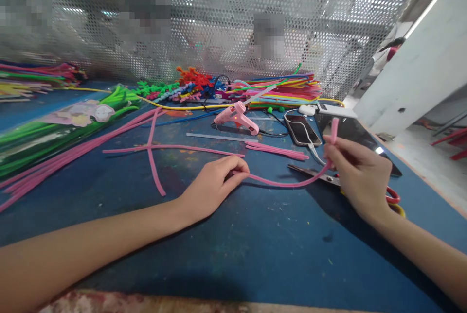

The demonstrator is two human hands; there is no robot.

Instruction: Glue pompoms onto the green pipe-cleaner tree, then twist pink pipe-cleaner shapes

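From my remote seat, I'm holding one pink stem between both hands. My left hand is pinching it between thumb and fingers just above the table; I can't tell how much of the stem my grip is hiding. From those fingertips it is running to the right, sagging in a shallow curve, then rising into my right hand. That hand is grasping it near the other end, and a short tip is standing up above the fingers.

My right hand is covering the middle of the scissors, their blades pointing left and the stem passing in front of them. Beyond the stem, a small bundle of short pink pieces is lying between my hands. Crossed pink stems are resting to the left of my left hand, and the pink glue gun is sitting farther back.
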